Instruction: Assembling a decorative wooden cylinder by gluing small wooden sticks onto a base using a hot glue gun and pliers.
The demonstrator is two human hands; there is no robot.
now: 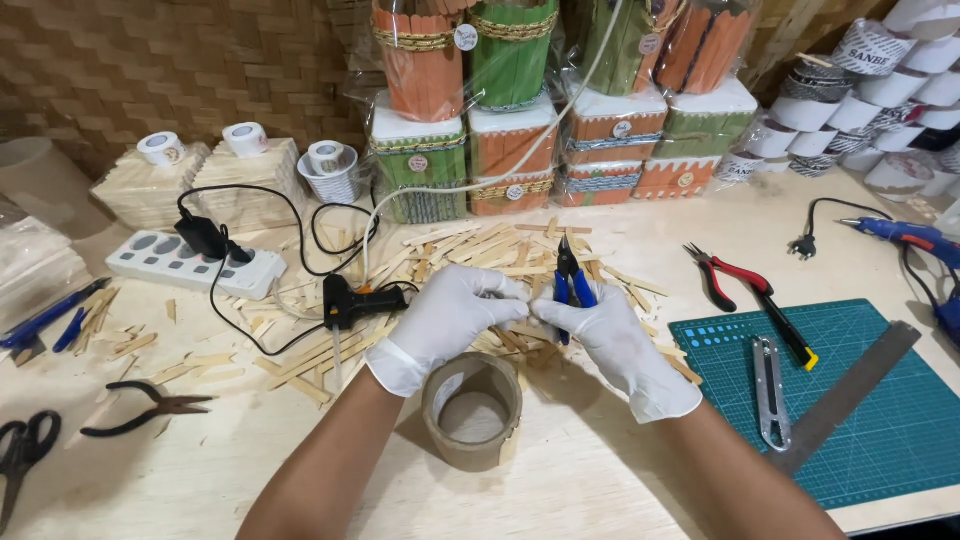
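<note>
Both my hands wear white gloves and meet above a pile of wooden sticks [500, 250]. My right hand [615, 345] grips blue-handled cutters [570, 278], jaws pointing up and away. My left hand [445, 315] pinches a small piece of wooden stick at the cutters, fingertips touching my right hand's. Just below my hands stands a brown cardboard tube ring [472, 410] on the table, with one stick against its right side. A black glue gun [355, 300] lies just left of my left hand.
Red-handled pliers [750, 290], a green cutting mat [870, 400] with a metal ruler [850, 395] and a cutter lie right. A blue glue gun [905, 235] is far right. White power strip [190, 262], dark pliers [150, 408] and scissors [25, 450] lie left. Decorated stick boxes [520, 140] stand behind.
</note>
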